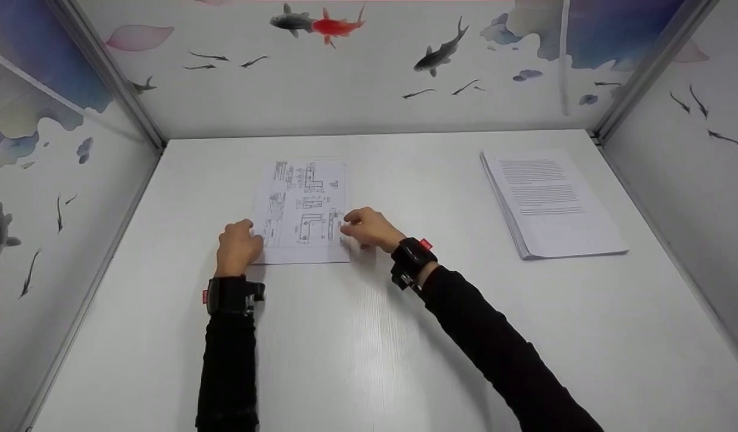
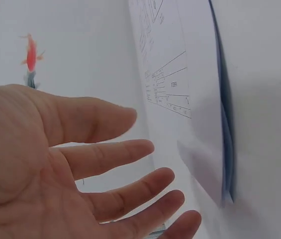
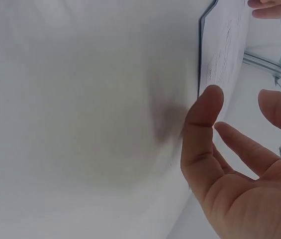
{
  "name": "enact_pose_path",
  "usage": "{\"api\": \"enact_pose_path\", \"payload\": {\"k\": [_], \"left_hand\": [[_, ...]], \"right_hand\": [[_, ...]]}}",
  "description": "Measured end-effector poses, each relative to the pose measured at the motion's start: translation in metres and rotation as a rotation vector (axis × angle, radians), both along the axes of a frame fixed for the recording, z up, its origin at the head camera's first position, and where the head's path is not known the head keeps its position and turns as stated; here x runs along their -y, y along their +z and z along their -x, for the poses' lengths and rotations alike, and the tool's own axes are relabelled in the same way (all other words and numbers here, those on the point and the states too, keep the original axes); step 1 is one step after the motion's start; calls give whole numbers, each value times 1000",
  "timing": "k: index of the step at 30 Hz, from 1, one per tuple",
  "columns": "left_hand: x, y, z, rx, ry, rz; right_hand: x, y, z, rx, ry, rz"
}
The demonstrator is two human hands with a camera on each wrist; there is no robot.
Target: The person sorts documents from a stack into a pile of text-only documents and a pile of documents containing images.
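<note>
A small stack of paper sheets [image 1: 277,249], the top one printed with technical drawings, lies on the white table. My left hand [image 1: 238,247] is at its left edge, near the lower corner. In the left wrist view the fingers of this hand [image 2: 80,164] are spread and loosely extended beside the sheets [image 2: 202,74], whose near corner is slightly bent up. My right hand [image 1: 372,229] is by the right edge of the stack. In the right wrist view its fingers [image 3: 202,129] are bent, the thumb stands apart, and nothing is between them.
A thicker stack of printed paper [image 1: 561,231] lies on the right side of the table [image 1: 357,360]. Panels with painted fish [image 1: 369,78] rise along the back and both sides of the table, joined by metal posts at the back corners.
</note>
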State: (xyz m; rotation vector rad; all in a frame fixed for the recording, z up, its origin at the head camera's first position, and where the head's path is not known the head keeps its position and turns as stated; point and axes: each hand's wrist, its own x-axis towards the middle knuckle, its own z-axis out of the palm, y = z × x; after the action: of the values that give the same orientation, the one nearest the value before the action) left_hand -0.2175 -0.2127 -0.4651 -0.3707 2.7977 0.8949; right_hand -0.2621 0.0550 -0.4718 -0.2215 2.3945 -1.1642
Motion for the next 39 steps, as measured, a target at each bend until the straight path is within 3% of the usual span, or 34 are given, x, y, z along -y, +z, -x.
{"api": "enact_pose_path", "payload": {"k": [7, 13, 18, 28, 39], "left_hand": [[-11, 1, 4, -63, -45, -54], [-22, -1, 4, -100, -121, -51], [-32, -5, 5, -110, -150, -60], [-55, -6, 9, -180, -214, -93], [-65, -8, 9, -243, -272, -118]], "right_hand": [[-17, -1, -1, -85, 2, 2], [-34, -2, -1, -104, 3, 24], [-54, -1, -2, -125, -13, 89], [-112, -3, -4, -208, -114, 194], [-145, -5, -3, -201, -209, 301]]}}
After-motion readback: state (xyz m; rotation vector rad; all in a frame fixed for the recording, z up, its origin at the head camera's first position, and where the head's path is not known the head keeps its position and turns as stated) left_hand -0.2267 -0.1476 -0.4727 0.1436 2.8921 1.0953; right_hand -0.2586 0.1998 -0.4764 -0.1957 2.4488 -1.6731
